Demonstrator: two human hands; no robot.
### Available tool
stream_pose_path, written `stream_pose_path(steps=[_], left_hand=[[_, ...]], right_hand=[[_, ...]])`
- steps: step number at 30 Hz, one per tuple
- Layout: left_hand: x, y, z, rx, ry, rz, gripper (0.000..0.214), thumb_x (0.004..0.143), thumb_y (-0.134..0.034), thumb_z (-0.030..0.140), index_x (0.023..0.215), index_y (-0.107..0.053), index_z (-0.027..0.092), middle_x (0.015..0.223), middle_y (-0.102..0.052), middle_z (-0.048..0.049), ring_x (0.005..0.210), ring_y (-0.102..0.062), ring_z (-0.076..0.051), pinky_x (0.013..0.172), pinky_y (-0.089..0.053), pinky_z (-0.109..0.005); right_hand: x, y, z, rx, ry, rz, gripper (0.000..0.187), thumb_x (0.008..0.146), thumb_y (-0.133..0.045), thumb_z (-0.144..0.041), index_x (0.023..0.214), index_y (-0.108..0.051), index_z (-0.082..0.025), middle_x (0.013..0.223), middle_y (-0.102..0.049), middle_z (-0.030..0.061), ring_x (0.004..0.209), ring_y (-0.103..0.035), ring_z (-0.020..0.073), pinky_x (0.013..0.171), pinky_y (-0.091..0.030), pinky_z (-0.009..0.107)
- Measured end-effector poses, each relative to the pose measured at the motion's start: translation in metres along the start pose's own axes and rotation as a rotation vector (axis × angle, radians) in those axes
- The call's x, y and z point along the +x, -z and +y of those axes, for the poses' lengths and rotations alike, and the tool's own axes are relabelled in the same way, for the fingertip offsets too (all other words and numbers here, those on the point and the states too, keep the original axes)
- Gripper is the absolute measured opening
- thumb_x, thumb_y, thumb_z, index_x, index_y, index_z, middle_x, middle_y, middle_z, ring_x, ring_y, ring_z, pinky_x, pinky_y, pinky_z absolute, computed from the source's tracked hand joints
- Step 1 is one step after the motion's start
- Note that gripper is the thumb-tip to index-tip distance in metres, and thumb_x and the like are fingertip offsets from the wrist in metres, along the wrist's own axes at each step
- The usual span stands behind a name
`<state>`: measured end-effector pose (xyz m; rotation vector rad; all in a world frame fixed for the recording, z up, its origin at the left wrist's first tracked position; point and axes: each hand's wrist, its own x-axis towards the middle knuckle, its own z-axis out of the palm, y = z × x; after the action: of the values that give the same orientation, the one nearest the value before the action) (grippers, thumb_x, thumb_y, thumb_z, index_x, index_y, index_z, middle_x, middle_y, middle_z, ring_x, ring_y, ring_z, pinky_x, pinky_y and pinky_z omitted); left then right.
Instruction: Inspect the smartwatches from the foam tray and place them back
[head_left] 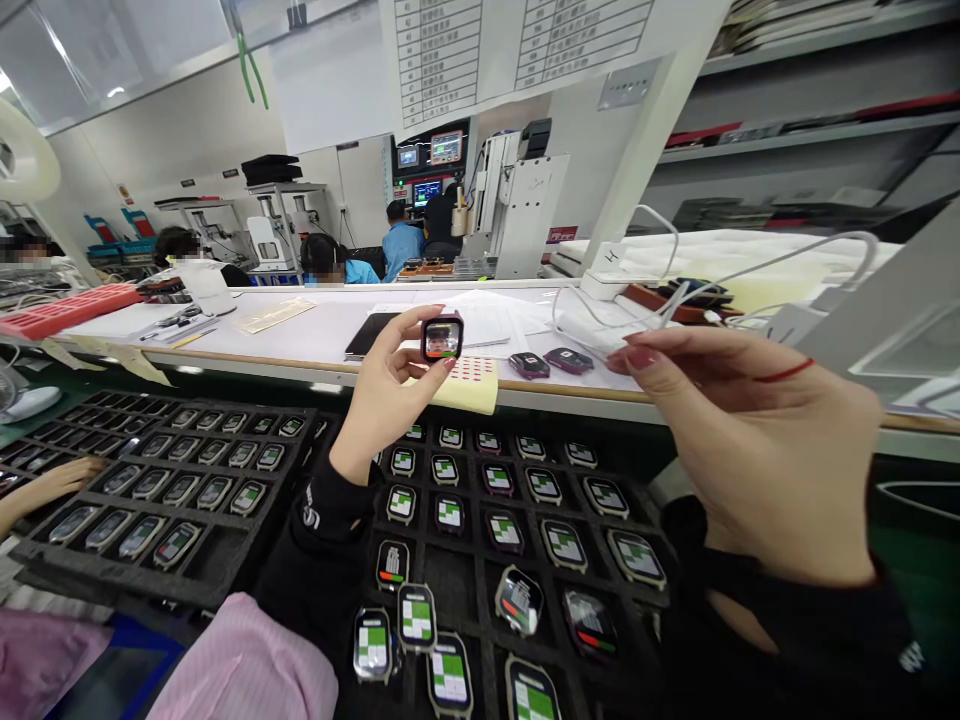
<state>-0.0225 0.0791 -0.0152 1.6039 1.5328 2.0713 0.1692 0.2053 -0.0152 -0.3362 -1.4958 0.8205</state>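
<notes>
A smartwatch case (442, 338) without a strap is held upright between the thumb and fingers of my left hand (390, 385), its lit screen turned toward me. On the right, my right hand (757, 430) is raised above the bench edge with thumb and index finger pinched together; whatever is between the tips, if anything, cannot be made out. Below my hands, a black foam tray (450, 572) holds rows of watch cases, most showing green and white screens. One watch (417, 616) rests loosely across its neighbours. Two purple watch cases (549, 362) lie face down on the bench.
A white bench (315, 345) runs across, carrying a yellow pad (472, 385), papers and a white cable (787, 255). Another watch tray (217, 560) stands at left, where a co-worker's hand (64, 478) reaches in. Pink fabric (247, 660) is near. People sit beyond the bench.
</notes>
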Motion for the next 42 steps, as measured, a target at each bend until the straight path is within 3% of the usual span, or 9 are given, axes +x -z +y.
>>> stream_pose_path(steps=[9,19,26,33,42], left_hand=[[-0.003,-0.01,0.0,0.002,0.02,0.049,0.039,0.082,-0.07,0.018,0.118,-0.06,0.027,0.109,-0.063,-0.0016,0.08,-0.059,-0.01,0.066,-0.048,-0.02],[-0.015,-0.036,0.003,-0.067,0.052,-0.158,0.052,0.082,-0.073,0.017,0.129,-0.054,0.031,0.116,-0.06,-0.0016,0.084,-0.06,-0.011,0.067,-0.05,-0.022],[-0.023,-0.053,0.009,0.007,-0.007,-0.127,0.05,0.077,-0.076,0.012,0.122,-0.061,0.029,0.112,-0.067,-0.0019,0.078,-0.062,-0.013,0.062,-0.052,-0.025],[-0.025,-0.056,0.01,0.036,-0.015,-0.109,0.05,0.075,-0.079,0.012,0.12,-0.062,0.027,0.11,-0.069,-0.001,0.075,-0.061,-0.011,0.061,-0.051,-0.023],[-0.026,-0.056,0.01,0.019,-0.022,-0.111,0.05,0.075,-0.078,0.01,0.119,-0.063,0.027,0.115,-0.068,-0.0009,0.076,-0.061,-0.01,0.061,-0.05,-0.022]], right_hand=[[-0.003,-0.002,-0.001,0.053,-0.052,-0.03,0.01,0.075,-0.083,-0.024,0.084,-0.079,-0.024,0.083,-0.075,-0.0001,0.075,-0.071,0.0121,0.074,-0.061,0.02],[-0.003,-0.01,-0.004,0.192,-0.133,-0.18,0.01,0.077,-0.081,-0.027,0.081,-0.074,-0.022,0.074,-0.069,-0.0018,0.056,-0.062,0.0096,0.053,-0.056,0.021],[-0.007,-0.016,-0.012,0.151,-0.166,-0.247,0.018,0.075,-0.082,-0.034,0.083,-0.072,-0.021,0.071,-0.067,-0.0006,0.05,-0.056,0.0099,0.044,-0.052,0.021],[-0.007,-0.014,-0.012,0.103,-0.148,-0.25,0.014,0.079,-0.078,-0.033,0.079,-0.071,-0.02,0.069,-0.067,-0.001,0.043,-0.05,0.0069,0.037,-0.045,0.018],[-0.006,-0.011,-0.015,0.036,-0.137,-0.246,0.011,0.08,-0.075,-0.031,0.079,-0.072,-0.02,0.068,-0.067,0.0001,0.046,-0.053,0.009,0.038,-0.044,0.019]])
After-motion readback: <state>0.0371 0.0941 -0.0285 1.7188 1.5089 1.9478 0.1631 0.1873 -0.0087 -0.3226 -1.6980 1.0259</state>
